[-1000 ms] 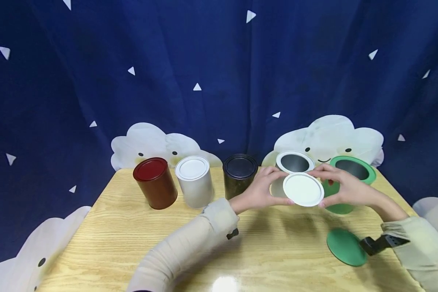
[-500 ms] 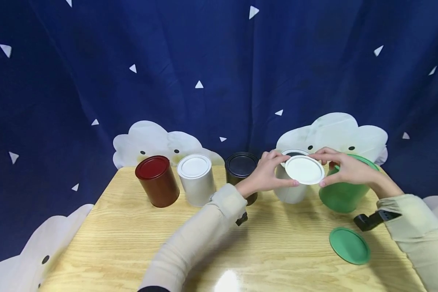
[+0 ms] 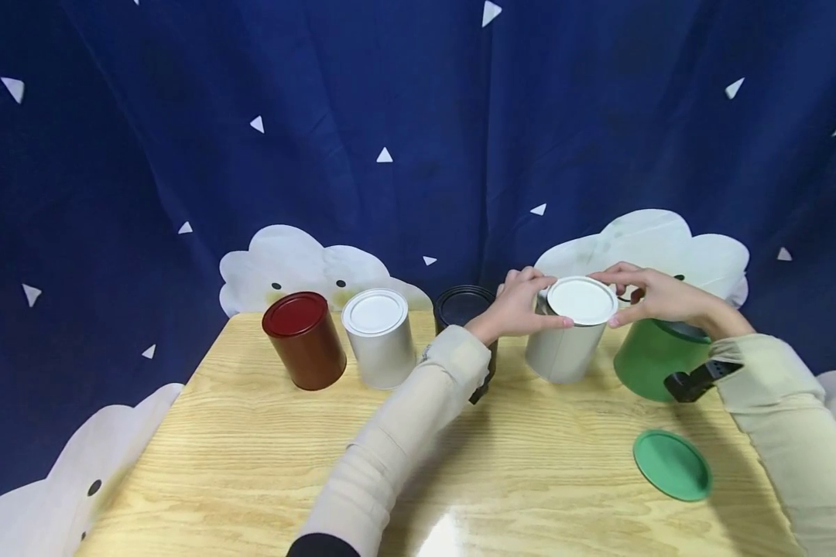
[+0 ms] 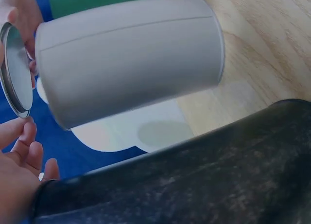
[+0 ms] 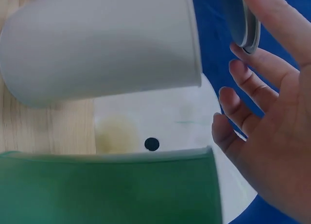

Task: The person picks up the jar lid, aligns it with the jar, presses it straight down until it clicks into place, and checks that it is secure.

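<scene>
You held the white lid (image 3: 581, 300) by its rim with both hands, directly above the mouth of the open white can (image 3: 566, 352). Your left hand (image 3: 522, 305) pinched the lid's left edge, thumb below and fingers curled over the far side; your right hand (image 3: 658, 296) pinched the right edge the same way. In the wrist views the lid (image 4: 14, 76) stood just clear of the can's rim (image 4: 46, 78), not seated, with your right fingers (image 5: 252, 90) spread loosely behind it.

That can stood on the table (image 3: 251, 456) toward its far right, between the black can (image 3: 463, 309) and the green can (image 3: 651, 357), near both. The green can was open, partly behind your right wrist, and its green lid (image 3: 672, 465) lay flat on the table nearer to you. Further left in the same row stood a lidded white can (image 3: 378, 337) and a red can (image 3: 303, 339), close together.
</scene>
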Available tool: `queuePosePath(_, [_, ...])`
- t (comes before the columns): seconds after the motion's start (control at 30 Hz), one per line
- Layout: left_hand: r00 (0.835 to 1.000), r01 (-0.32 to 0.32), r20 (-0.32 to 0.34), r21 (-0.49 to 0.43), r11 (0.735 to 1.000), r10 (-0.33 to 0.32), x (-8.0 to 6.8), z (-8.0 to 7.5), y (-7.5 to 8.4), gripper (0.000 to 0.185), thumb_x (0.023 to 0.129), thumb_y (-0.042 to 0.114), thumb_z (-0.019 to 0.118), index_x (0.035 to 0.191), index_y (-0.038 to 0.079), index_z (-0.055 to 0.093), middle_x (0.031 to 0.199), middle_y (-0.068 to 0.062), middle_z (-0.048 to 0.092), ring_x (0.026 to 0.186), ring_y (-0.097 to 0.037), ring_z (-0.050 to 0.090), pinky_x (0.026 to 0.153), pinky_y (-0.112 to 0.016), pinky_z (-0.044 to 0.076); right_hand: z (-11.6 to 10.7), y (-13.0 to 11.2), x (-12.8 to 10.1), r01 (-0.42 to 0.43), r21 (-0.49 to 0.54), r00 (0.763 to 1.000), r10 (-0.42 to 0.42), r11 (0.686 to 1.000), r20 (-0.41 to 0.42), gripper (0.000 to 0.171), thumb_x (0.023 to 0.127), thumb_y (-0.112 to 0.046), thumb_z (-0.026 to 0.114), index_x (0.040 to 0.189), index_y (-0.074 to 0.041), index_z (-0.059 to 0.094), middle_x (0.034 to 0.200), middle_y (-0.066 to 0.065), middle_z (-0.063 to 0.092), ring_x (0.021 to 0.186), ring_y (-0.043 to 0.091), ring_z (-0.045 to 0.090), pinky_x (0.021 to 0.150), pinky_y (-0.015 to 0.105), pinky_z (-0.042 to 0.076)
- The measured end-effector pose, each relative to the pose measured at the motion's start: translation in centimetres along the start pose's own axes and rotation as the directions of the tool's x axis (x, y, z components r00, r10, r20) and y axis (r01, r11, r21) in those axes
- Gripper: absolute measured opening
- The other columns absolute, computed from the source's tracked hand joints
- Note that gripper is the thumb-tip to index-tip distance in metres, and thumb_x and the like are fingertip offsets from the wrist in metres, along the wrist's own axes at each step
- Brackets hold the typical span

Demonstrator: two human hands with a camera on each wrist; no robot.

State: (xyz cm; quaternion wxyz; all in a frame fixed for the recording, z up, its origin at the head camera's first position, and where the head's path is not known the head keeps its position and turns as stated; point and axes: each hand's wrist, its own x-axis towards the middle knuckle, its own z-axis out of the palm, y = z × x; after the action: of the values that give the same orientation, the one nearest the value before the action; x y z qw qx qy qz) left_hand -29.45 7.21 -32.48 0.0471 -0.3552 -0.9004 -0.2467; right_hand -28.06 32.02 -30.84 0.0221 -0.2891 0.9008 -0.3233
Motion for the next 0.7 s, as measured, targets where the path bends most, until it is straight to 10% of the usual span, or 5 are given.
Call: queuePosePath(0.7, [0.973, 0.081, 0.196, 0.195, 0.978, -0.119, 2.4, 0.4, -0.3, 0.071, 0.079, 0.056, 0.059, 0.137, 0.018, 0.042, 0.129, -0.002, 0.04, 0.108, -0.018, 0.033, 0.075, -0.026, 0.028, -0.3, 1.2, 1.8, -0.179, -0.043, 0.968, 0.183, 0.983, 0.174, 0.074, 0.074, -0.022, 0.074, 0.135, 0.002, 0.039, 0.124, 0.015, 0.038, 0.097, 0.026, 0.035, 0.075, 0.037, 0.033])
